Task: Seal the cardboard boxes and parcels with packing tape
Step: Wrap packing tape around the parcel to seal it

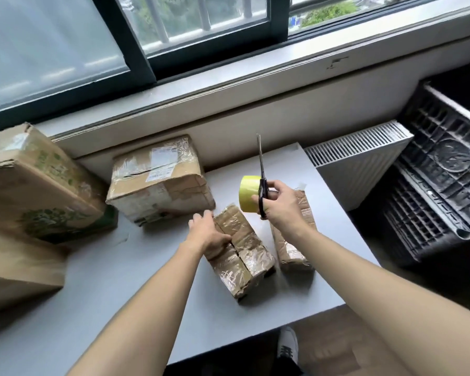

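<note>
the left hand [209,234] rests on the near small parcel [244,253], thumb laid across its taped top and fingers [201,217] curled down over its left edge, grasping it where it lies on the grey counter [114,283]. the right hand [281,206] is raised above the counter, its fingers [274,187] clenched round a yellow tape roll [248,194] and a pair of black-handled scissors [262,185], blades closed and pointing up. a second small parcel [291,248] lies just beside the first, partly hidden under the right forearm. a medium taped box [158,180] sits behind them, a large box [33,185] to the left.
</note>
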Available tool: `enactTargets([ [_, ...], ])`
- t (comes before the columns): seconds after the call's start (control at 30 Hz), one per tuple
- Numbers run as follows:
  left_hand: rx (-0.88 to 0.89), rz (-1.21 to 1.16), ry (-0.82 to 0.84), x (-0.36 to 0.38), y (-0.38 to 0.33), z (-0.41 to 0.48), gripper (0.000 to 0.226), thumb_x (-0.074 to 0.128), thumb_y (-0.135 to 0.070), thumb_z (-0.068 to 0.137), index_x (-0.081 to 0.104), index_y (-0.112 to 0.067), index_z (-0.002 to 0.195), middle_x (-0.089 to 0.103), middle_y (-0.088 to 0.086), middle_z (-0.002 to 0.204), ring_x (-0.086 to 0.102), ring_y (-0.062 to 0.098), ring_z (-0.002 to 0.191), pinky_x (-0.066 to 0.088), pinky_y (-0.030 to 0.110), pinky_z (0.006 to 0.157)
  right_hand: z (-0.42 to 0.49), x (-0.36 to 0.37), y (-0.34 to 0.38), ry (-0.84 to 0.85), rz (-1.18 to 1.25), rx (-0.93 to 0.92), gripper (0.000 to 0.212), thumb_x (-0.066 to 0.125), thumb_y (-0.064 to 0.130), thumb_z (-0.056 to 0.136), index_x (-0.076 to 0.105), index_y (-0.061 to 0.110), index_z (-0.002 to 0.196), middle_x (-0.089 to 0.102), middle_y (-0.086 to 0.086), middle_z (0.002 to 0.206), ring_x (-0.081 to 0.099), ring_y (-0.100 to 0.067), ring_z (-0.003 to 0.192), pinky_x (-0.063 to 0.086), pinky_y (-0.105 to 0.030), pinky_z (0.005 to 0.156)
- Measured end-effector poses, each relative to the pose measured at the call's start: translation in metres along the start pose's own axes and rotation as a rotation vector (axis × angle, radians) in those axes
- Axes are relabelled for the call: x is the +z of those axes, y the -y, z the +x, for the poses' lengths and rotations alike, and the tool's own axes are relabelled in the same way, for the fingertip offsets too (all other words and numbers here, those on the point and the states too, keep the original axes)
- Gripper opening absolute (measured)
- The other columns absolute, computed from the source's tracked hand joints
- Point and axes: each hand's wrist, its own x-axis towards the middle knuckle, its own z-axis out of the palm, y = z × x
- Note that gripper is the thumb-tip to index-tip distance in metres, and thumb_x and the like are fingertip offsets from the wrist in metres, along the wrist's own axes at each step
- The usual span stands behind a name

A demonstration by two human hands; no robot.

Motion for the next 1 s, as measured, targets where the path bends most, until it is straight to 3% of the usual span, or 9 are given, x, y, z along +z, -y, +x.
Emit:
enactTargets([
  [0.07, -0.129, -0.078, -0.025, -0.005, 0.022, -0.011, 0.070, 0.076, -0.045, 0.077, 0.042, -0.012, 0.129, 0.039, 0.015, 0.131, 0.036, 0.033, 0.127, 0.038, 0.041, 0.103, 0.001, 0.015, 0.002, 0.049, -0.088, -0.053, 0.024, 0.074, 0.005, 0.084, 0.060, 0.024, 0.087, 0.072, 0.004, 0.084, 0.063, -0.011, 0.069, 0.049, -0.022, 0.058],
  [0.13, -0.236, -0.147, -0.074, -0.010, 0.047, -0.022, 0.068, 0.072, -0.042, 0.079, 0.041, -0.010, 0.130, 0.038, 0.017, 0.134, 0.034, 0.035, 0.130, 0.037, 0.041, 0.105, 0.002, 0.030, 0.000, 0.095, -0.327, -0.148, 0.014, 0.075, 0.019, 0.082, 0.064, 0.024, 0.090, 0.074, 0.006, 0.085, 0.067, -0.013, 0.078, 0.052, -0.026, 0.068],
  [0.23, -0.364, -0.220, -0.111, -0.014, 0.089, -0.036, 0.071, 0.066, -0.043, 0.083, 0.038, -0.008, 0.137, 0.037, 0.019, 0.141, 0.031, 0.037, 0.135, 0.033, 0.041, 0.109, -0.003, 0.050, -0.008, 0.165, -0.700, -0.251, 0.028, 0.066, 0.041, 0.080, 0.069, 0.026, 0.103, 0.076, 0.000, 0.096, 0.069, -0.024, 0.093, 0.055, -0.034, 0.076],
  [0.37, -0.453, -0.293, -0.145, -0.022, 0.140, -0.051, 0.073, 0.065, -0.044, 0.084, 0.038, -0.005, 0.140, 0.037, 0.021, 0.144, 0.035, 0.038, 0.135, 0.033, 0.042, 0.111, -0.009, 0.078, -0.031, 0.220, -0.993, -0.321, 0.024, 0.063, 0.040, 0.090, 0.066, 0.027, 0.109, 0.072, -0.003, 0.105, 0.064, -0.031, 0.102, 0.044, -0.033, 0.071],
  [0.47, -0.462, -0.368, -0.130, -0.029, 0.167, -0.058, 0.069, 0.067, -0.044, 0.082, 0.042, -0.008, 0.135, 0.040, 0.019, 0.140, 0.042, 0.035, 0.129, 0.039, 0.043, 0.109, -0.009, 0.096, -0.053, 0.260, -1.134, -0.308, 0.026, 0.059, 0.041, 0.092, 0.063, 0.024, 0.112, 0.069, -0.003, 0.110, 0.063, -0.033, 0.104, 0.048, -0.035, 0.077],
  [0.63, -0.454, -0.543, -0.061, -0.041, 0.199, -0.062, 0.079, 0.064, -0.048, 0.073, 0.039, -0.010, 0.138, 0.039, 0.010, 0.139, 0.048, 0.028, 0.121, 0.045, 0.039, 0.102, -0.017, 0.119, -0.081, 0.250, -1.215, -0.246, 0.022, 0.054, 0.038, 0.095, 0.061, 0.020, 0.106, 0.066, -0.006, 0.102, 0.061, -0.035, 0.099, 0.046, -0.035, 0.074],
  [0.73, -0.416, -0.595, 0.002, -0.045, 0.209, -0.054, 0.069, 0.059, -0.038, 0.088, 0.029, -0.014, 0.145, 0.034, 0.007, 0.146, 0.043, 0.025, 0.122, 0.040, 0.034, 0.096, -0.020, 0.130, -0.090, 0.229, -1.169, -0.194, 0.021, 0.053, 0.036, 0.095, 0.062, 0.023, 0.110, 0.067, -0.006, 0.106, 0.060, -0.034, 0.099, 0.045, -0.034, 0.073],
  [0.83, -0.342, -0.606, 0.050, -0.051, 0.216, -0.048, 0.056, 0.059, -0.040, 0.087, 0.040, -0.018, 0.135, 0.043, 0.007, 0.139, 0.046, 0.023, 0.118, 0.040, 0.034, 0.093, -0.023, 0.137, -0.093, 0.188, -1.027, -0.147, 0.020, 0.056, 0.031, 0.092, 0.065, 0.024, 0.108, 0.066, -0.004, 0.109, 0.062, -0.033, 0.098, 0.049, -0.035, 0.074],
  [1.0, -0.250, -0.626, 0.084, -0.060, 0.225, -0.041, 0.053, 0.056, -0.035, 0.083, 0.047, -0.019, 0.133, 0.048, 0.004, 0.135, 0.049, 0.021, 0.119, 0.044, 0.034, 0.095, -0.025, 0.149, -0.089, 0.216, -0.781, -0.061, 0.027, 0.076, 0.031, 0.086, 0.054, 0.018, 0.076, 0.054, 0.003, 0.075, 0.052, -0.019, 0.072, 0.036, -0.030, 0.061],
])
